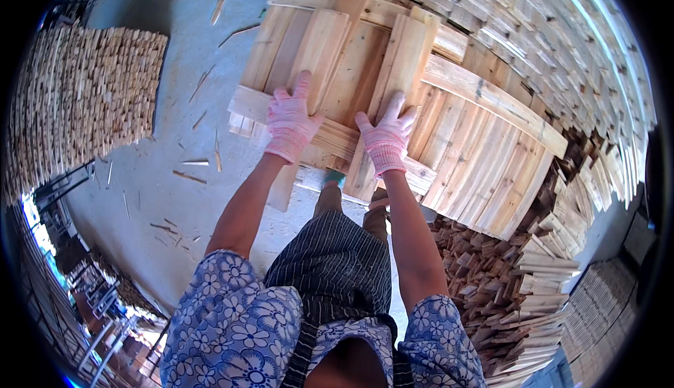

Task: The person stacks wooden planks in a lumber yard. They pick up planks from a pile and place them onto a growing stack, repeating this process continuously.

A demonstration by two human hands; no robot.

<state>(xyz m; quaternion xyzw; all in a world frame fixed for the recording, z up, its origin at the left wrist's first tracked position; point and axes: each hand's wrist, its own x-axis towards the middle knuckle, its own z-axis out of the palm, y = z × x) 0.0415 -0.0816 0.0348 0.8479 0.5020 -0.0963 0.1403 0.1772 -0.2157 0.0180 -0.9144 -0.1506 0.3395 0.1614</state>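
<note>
Left hand (293,123) and right hand (387,135), both in pink knit gloves, rest with fingers spread open, each atop its own loose plank: the left plank (321,48) and the right plank (404,55). Both boards stretch mostly beyond the hands, long axes pointing away from the body with a slight rightward lean, across the batten (333,137) beneath. Pale, straight-grained slats form the panel (477,156) alongside; rough-ended timber stacks (88,93) stand past the smooth grey floor (140,184).

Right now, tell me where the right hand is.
In the head view, the gloved right hand is just above and right of centre, resting on a slanted plank, right of the left hand.
</note>
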